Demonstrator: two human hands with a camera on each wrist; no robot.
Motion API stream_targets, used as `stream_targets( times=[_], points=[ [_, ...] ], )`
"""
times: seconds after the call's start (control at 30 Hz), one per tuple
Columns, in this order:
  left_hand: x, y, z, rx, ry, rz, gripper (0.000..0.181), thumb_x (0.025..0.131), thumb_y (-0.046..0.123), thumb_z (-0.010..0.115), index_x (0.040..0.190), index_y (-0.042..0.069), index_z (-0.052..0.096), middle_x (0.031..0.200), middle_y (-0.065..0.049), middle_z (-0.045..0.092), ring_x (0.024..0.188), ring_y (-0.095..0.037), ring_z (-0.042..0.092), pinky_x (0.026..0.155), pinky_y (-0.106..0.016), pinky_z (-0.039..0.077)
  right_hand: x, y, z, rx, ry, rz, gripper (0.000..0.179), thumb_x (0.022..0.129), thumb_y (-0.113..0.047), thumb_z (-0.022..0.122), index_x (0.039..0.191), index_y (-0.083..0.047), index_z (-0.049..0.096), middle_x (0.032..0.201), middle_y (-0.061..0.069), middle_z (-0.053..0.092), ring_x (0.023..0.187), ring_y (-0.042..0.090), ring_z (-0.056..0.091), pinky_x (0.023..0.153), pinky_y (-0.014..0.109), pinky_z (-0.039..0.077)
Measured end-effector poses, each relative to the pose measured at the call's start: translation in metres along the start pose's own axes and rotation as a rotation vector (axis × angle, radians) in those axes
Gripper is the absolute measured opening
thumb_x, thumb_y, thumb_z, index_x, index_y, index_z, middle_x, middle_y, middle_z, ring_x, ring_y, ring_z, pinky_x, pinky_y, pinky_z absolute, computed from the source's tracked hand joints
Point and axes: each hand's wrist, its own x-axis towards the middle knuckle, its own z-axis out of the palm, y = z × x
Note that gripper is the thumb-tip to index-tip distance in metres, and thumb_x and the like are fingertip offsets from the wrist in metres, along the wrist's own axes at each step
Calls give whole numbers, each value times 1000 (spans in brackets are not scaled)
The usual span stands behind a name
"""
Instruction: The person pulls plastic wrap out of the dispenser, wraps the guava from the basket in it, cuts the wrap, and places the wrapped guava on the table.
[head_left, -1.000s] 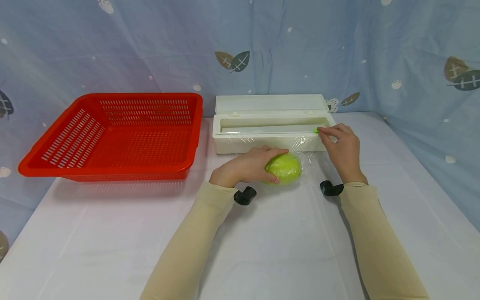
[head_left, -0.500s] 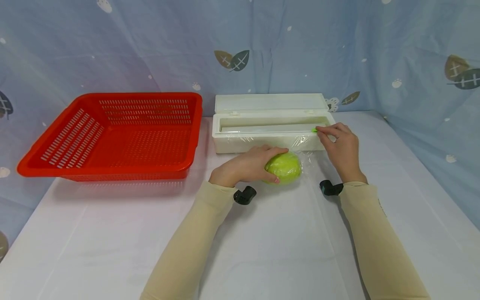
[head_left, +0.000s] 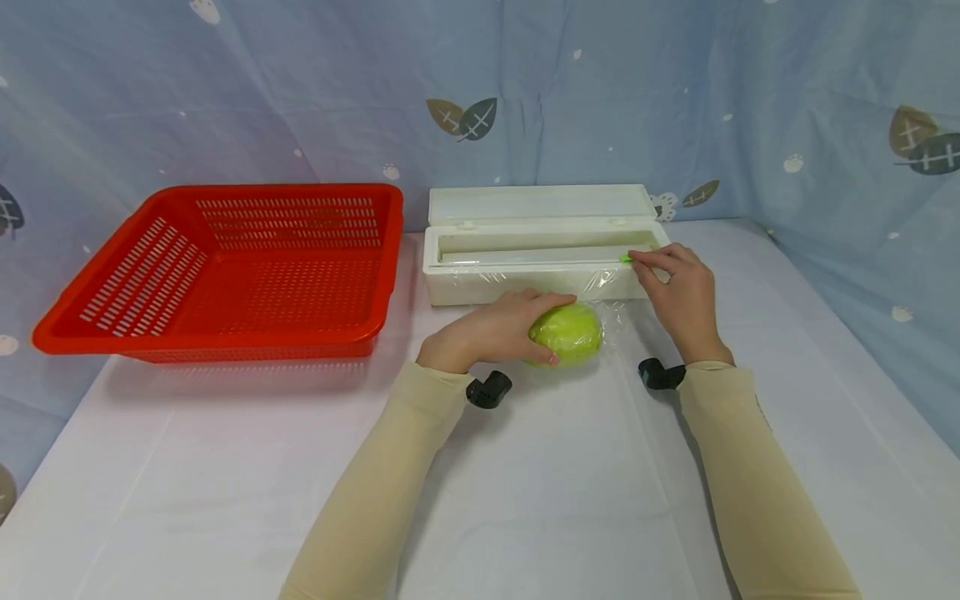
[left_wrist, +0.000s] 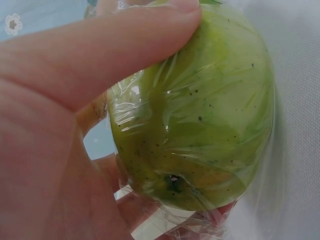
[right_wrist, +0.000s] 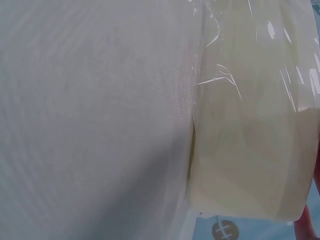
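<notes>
My left hand (head_left: 491, 333) grips a green fruit (head_left: 567, 332) wrapped in clear cling film. In the left wrist view the fruit (left_wrist: 200, 115) shows dark specks under the creased film, with the thumb pressed on its side. Behind it stands a white cling film box (head_left: 480, 289) with its lid (head_left: 536, 204) up. A sheet of film runs over the box's front edge to the fruit. At the box's right end my right hand (head_left: 684, 296) pinches a small bright green slide cutter (head_left: 626, 258) on the front edge. The right wrist view shows the film-covered box (right_wrist: 255, 140).
A red plastic basket (head_left: 225, 343) with slotted sides stands at the left on the white-covered table (head_left: 480, 517). A blue patterned curtain (head_left: 300, 83) hangs behind. Black wrist cameras sit below the left wrist (head_left: 489, 390) and right wrist (head_left: 660, 374).
The right hand and the slide cutter have shifted very slightly left along the box's edge. The left hand keeps its grip on the fruit. The whole head view has drifted a little.
</notes>
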Motion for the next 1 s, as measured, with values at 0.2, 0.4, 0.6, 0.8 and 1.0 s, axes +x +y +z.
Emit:
stream_targets(
  times=[0.2, 0.4, 0.6, 0.8, 1.0],
  points=[
    [-1, 1, 0, 6, -5, -2, 80, 76, 39, 68, 141, 27, 24, 136, -7, 32, 121, -21, 32, 97, -35, 29, 0, -2, 1, -23, -15, 13, 22, 85, -18, 61, 105, -11, 68, 93, 7, 58, 92, 21, 49, 71, 33, 37],
    [0, 0, 0, 12, -2, -3, 80, 76, 39, 68, 141, 28, 24, 137, -6, 32, 121, -21, 31, 98, -35, 28, 8, 51, 27, -92, 15, -6, 23, 85, -32, 59, 107, -33, 65, 96, -6, 57, 95, 12, 48, 74, 32, 39],
    [-1, 1, -1, 1, 0, -6, 79, 76, 39, 68, 141, 28, 24, 136, -7, 32, 121, -22, 31, 97, -35, 29, 9, 47, 25, -69, -10, 14, 24, 84, -30, 61, 107, -29, 66, 99, -2, 58, 100, 17, 48, 81, 33, 40],
    [-1, 1, 0, -11, -3, -6, 79, 76, 38, 69, 141, 27, 25, 136, -7, 33, 120, -21, 31, 96, -34, 29, 0, -1, 3, 9, -23, 15, 23, 85, -19, 61, 105, -12, 68, 95, 7, 57, 97, 25, 48, 78, 37, 40],
    [-1, 1, 0, -4, 2, -3, 79, 76, 38, 69, 141, 27, 25, 136, -7, 32, 121, -22, 31, 97, -35, 29, -1, -3, 3, 37, -10, 14, 22, 84, -21, 62, 104, -14, 68, 94, 5, 58, 97, 22, 49, 72, 33, 39]
  ],
)
